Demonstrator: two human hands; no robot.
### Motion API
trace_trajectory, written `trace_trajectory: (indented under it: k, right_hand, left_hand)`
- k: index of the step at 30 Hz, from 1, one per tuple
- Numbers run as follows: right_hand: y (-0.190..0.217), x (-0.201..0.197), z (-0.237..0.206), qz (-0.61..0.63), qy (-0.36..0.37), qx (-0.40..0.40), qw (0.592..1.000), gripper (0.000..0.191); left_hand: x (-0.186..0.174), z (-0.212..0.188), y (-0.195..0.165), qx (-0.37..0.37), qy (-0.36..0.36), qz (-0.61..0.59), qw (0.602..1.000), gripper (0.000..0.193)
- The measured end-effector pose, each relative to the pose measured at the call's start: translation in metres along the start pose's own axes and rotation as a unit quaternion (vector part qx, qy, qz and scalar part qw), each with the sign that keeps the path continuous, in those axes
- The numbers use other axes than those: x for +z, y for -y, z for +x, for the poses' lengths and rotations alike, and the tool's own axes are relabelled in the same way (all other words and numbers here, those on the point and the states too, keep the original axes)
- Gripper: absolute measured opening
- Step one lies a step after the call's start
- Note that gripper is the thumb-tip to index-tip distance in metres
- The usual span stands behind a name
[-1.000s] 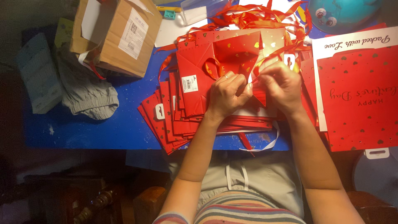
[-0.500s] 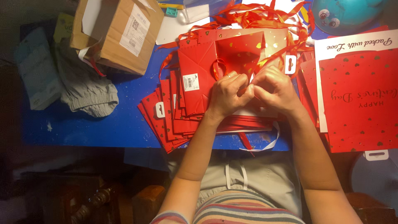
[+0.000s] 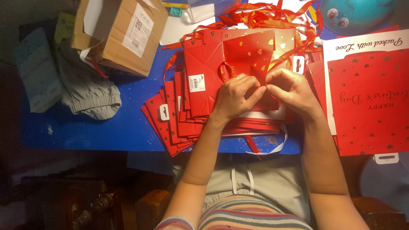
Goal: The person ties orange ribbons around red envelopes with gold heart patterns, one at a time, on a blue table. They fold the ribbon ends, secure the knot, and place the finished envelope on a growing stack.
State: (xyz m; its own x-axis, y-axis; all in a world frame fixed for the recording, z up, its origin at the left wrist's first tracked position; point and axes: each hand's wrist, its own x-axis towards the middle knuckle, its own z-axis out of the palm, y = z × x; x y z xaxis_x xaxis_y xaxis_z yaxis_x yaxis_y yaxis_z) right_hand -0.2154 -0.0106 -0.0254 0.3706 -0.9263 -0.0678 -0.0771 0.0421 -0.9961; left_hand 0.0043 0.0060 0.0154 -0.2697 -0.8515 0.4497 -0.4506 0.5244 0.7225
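A flat red paper gift bag (image 3: 217,64) with gold hearts lies on top of a fanned stack of red bags (image 3: 170,119) on the blue table (image 3: 93,127). My left hand (image 3: 236,96) and my right hand (image 3: 289,91) meet over the bag's middle, fingertips pinched together on its red paper and ribbon handle. Both hands rest on the stack. A loop of red ribbon (image 3: 225,70) shows just left of my left fingers. What exactly sits between the fingertips is hidden.
A cardboard box (image 3: 123,34) stands at the back left, with grey cloth (image 3: 89,93) beside it. Tangled red ribbons (image 3: 264,17) lie behind the bags. Larger red printed bags (image 3: 370,106) fill the right side. A blue round toy (image 3: 353,15) sits at the far right corner.
My two hands have drawn closer together, and now pinch at one point over the bag's middle. The stack and the box have not moved.
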Motion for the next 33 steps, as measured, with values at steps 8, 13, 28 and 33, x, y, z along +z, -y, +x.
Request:
trace_trajectory:
  k: [8,13,28,33]
  right_hand:
    - [0.005,0.006,0.003,-0.259,-0.122,-0.199,0.937,0.015]
    - [0.013,0.004,0.007,-0.292,-0.092,-0.205,0.930,0.022]
    - [0.009,-0.005,-0.001,-0.147,0.057,-0.076,0.985,0.019]
    - [0.013,-0.004,-0.004,-0.158,-0.006,-0.090,0.983,0.031]
  left_hand:
    - [0.001,0.000,0.003,0.001,-0.006,0.008,1.000,0.016]
    - [0.002,0.001,0.004,0.023,-0.017,0.009,1.000,0.014]
    - [-0.005,-0.003,0.004,0.032,0.008,-0.018,0.999,0.014]
    - [-0.003,-0.002,0.003,-0.021,0.033,-0.026,0.999,0.017]
